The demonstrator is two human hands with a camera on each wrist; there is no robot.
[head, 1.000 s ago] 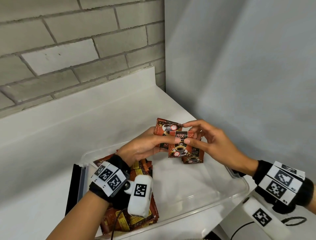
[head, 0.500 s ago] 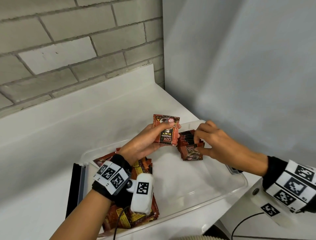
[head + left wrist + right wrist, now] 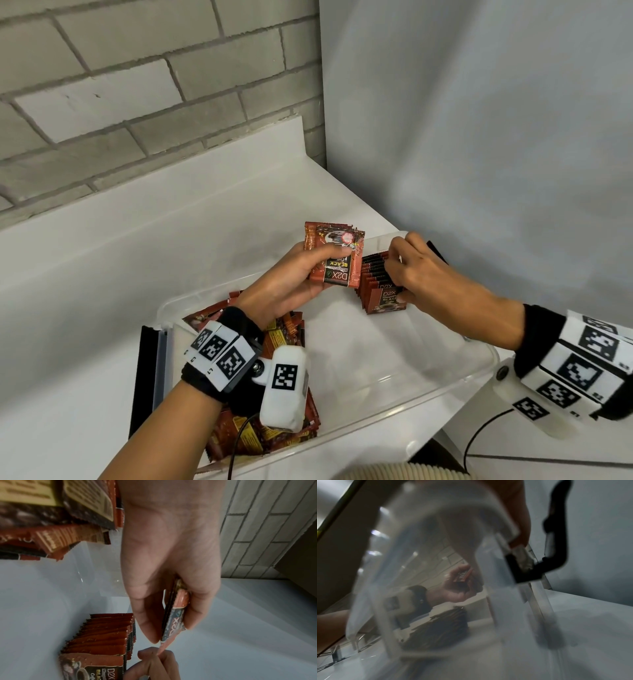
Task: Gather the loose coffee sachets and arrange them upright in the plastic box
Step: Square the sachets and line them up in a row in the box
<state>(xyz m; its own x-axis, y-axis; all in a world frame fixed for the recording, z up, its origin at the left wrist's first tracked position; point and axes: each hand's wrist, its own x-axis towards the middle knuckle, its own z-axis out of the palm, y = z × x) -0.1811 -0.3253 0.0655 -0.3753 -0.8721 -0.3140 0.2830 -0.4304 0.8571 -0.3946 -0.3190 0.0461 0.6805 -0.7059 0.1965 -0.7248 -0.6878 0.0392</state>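
Observation:
My left hand grips a small stack of red-brown coffee sachets above the clear plastic box; the left wrist view shows the same stack edge-on between thumb and fingers. A row of upright sachets stands in the box's far right corner. My right hand curls over the row's tops, thumb at its front. The row and my right hand's fingertips also show in the left wrist view. A loose pile of sachets lies at the box's near left end, under my left wrist.
The box sits on a white counter in a corner between a grey brick wall and a plain wall. Black latches flank the box's ends. The right wrist view is blurred and looks through the box wall.
My right hand drew away from the sachets both hands held and dropped to the upright row in the far right corner. My left hand kept its stack and stayed above the box.

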